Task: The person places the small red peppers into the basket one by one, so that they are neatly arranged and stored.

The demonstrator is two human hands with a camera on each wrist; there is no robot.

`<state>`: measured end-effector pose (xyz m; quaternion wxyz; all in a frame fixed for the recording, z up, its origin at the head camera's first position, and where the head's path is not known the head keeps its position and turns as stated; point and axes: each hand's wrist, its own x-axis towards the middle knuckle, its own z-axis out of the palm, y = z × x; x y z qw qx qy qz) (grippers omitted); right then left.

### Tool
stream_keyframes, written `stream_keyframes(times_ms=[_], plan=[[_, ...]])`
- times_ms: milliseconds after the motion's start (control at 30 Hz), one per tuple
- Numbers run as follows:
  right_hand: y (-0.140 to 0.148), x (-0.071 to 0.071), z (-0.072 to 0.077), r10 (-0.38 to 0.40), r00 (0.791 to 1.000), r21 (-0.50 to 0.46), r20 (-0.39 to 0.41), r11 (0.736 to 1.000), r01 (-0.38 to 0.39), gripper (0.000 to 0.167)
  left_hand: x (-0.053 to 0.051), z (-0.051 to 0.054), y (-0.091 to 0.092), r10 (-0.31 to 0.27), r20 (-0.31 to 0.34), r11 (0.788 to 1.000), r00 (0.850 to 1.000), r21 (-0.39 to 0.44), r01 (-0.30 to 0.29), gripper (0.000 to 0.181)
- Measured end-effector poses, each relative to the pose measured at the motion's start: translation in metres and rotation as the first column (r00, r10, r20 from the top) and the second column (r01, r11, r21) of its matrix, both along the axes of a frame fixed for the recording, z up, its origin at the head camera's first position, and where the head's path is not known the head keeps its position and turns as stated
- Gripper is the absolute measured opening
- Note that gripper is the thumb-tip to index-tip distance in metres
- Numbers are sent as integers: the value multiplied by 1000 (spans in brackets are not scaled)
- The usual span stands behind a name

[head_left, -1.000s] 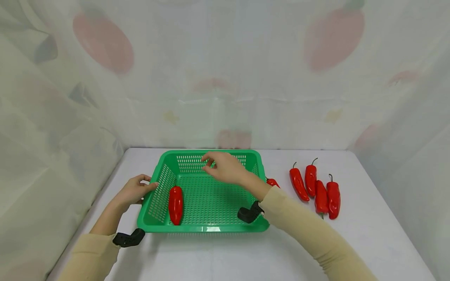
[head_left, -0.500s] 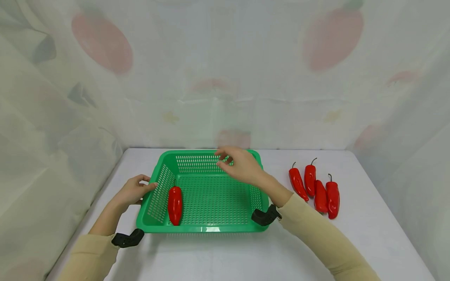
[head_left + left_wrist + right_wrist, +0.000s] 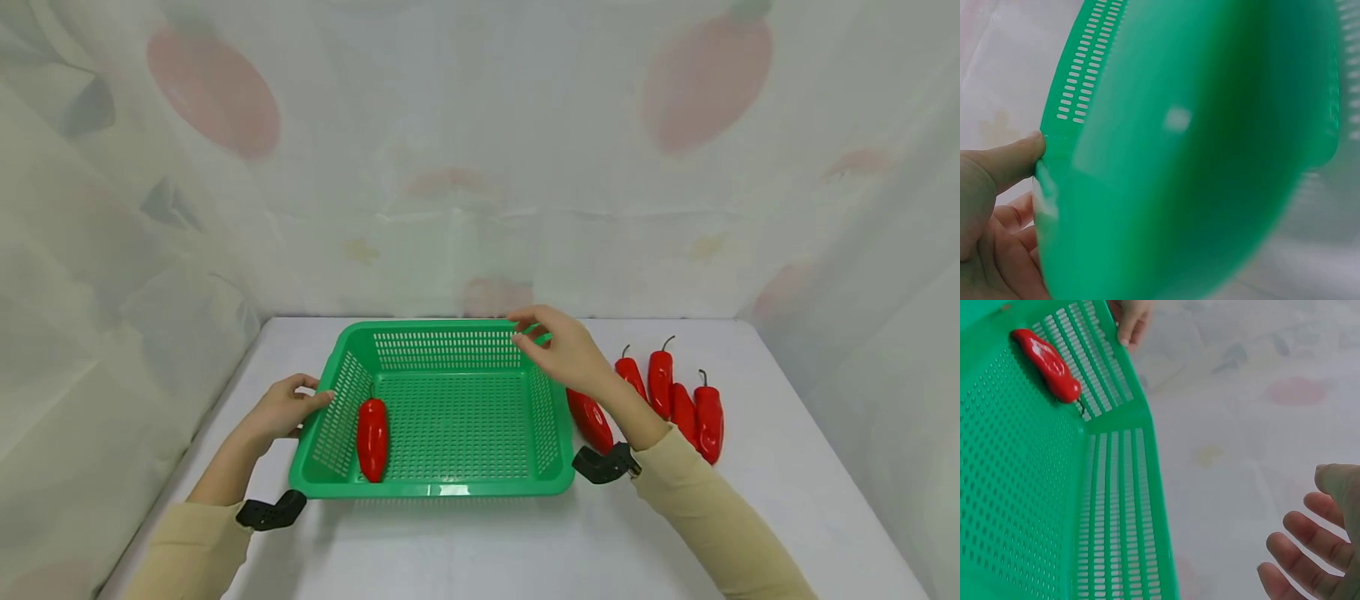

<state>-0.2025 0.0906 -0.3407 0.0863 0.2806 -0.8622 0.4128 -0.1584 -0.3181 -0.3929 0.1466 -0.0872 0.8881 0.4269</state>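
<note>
A green perforated basket [image 3: 450,490] stands on the table, with one red pepper [image 3: 372,440] lying at its left side. My left hand [image 3: 283,408] grips the basket's left rim, the thumb over the edge and the fingers outside, as the left wrist view also shows at the green rim [image 3: 1054,144]. Above the basket's back right corner, my right hand [image 3: 562,346] hangs with relaxed, spread fingers and holds nothing. In the right wrist view, that hand [image 3: 1322,544] is apart from the basket [image 3: 1154,462], and the pepper [image 3: 1047,365] is visible inside.
Several red peppers [image 3: 708,421] lie on the table [image 3: 780,500] to the right of the basket. One of them [image 3: 590,419] is close against its right side, partly behind my right forearm. A pale patterned curtain [image 3: 585,250] stands behind the table.
My right hand has moved right, from over the basket's middle to its back right corner. The pepper beside the basket's right wall shows more now. My left hand keeps its place on the rim.
</note>
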Motion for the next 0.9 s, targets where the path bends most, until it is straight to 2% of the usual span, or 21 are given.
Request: stream_keyframes(times_ms=[200,333,500,900], plan=[[19,-2,-11,-64,998,-47,-7,997,64,30,0,-1,0,8,4,1000,1000,-1,-8,49],[30,-3,-21,-123,992,-80,15,989,124,29,0,0,1,9,1,1000,1000,1,-9,48],[44,-4,-37,-173,983,-77,64,981,178,30,0,0,1,5,-3,1000,1000,5,-5,49],[72,1,-70,-218,956,-57,195,971,233,42,1,0,0,-7,7,1000,1000,0,7,53]])
